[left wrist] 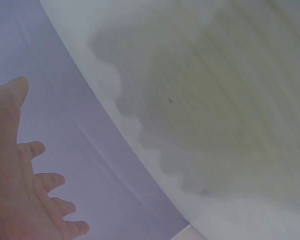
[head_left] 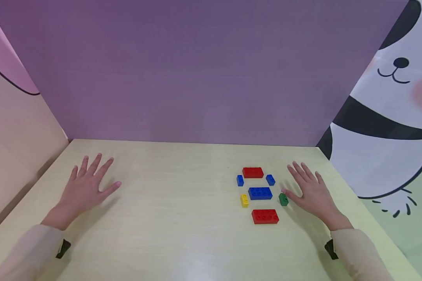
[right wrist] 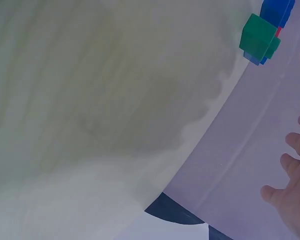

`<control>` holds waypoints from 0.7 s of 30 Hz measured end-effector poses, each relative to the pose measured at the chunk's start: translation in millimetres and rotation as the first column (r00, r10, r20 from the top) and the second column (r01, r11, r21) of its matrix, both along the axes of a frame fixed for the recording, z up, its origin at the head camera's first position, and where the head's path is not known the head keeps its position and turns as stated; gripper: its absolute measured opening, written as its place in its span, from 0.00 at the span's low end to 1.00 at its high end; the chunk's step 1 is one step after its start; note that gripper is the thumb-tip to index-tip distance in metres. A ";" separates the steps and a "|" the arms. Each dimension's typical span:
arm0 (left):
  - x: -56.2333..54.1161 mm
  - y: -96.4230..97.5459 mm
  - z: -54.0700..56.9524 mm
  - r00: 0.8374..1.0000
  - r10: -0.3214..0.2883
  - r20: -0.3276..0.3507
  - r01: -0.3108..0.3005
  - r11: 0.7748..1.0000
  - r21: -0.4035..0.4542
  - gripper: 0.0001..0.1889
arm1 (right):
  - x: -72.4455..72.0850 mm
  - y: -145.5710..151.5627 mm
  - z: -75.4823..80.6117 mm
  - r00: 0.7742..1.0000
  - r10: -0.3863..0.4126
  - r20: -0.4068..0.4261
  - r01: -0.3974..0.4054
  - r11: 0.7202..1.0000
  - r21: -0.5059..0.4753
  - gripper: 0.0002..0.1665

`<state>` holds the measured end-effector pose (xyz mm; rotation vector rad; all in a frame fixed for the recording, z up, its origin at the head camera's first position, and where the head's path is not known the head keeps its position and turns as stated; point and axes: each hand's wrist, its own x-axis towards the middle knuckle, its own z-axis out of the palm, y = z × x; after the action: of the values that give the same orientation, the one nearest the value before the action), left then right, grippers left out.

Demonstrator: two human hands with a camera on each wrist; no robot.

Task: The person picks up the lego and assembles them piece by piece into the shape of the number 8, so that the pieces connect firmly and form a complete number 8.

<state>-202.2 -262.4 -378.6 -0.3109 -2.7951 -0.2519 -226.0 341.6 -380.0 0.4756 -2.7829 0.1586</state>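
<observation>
Several toy bricks lie on the right half of the table. A long red brick (head_left: 253,172) is at the back, between two small blue bricks (head_left: 240,180). In the middle sits a larger blue brick (head_left: 260,193), with a small yellow brick (head_left: 244,200) to its left and a small green brick (head_left: 283,199) to its right. Nearest the front is another red brick (head_left: 265,216). My right hand (head_left: 313,191) has its fingers spread, the thumb tip overlapping the green brick's edge in the head view. Far to the left, my left hand (head_left: 82,187) spreads its fingers, holding nothing.
The pale wooden table (head_left: 168,218) ends at a purple wall panel (head_left: 197,78). On the right stands a wall with a panda drawing (head_left: 390,117); a pale wall (head_left: 14,156) borders the left. Dark bands (head_left: 64,248) show beneath both sleeves.
</observation>
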 end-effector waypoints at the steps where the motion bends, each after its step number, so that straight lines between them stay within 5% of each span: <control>1: -0.7 1.9 -0.3 1.000 -0.007 -0.001 0.007 1.000 0.003 0.38 | 0.1 -0.3 -0.2 1.000 0.003 -0.003 -0.003 1.000 0.003 0.46; 21: -5.6 41.9 -9.2 0.990 -0.144 -0.005 0.144 0.989 0.021 0.35 | 6.8 -9.0 -1.4 0.996 0.092 -0.006 -0.092 0.996 0.012 0.40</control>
<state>-207.8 -220.5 -387.8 -0.5085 -2.7680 -0.3135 -219.2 332.7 -381.4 0.6063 -2.7582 0.1606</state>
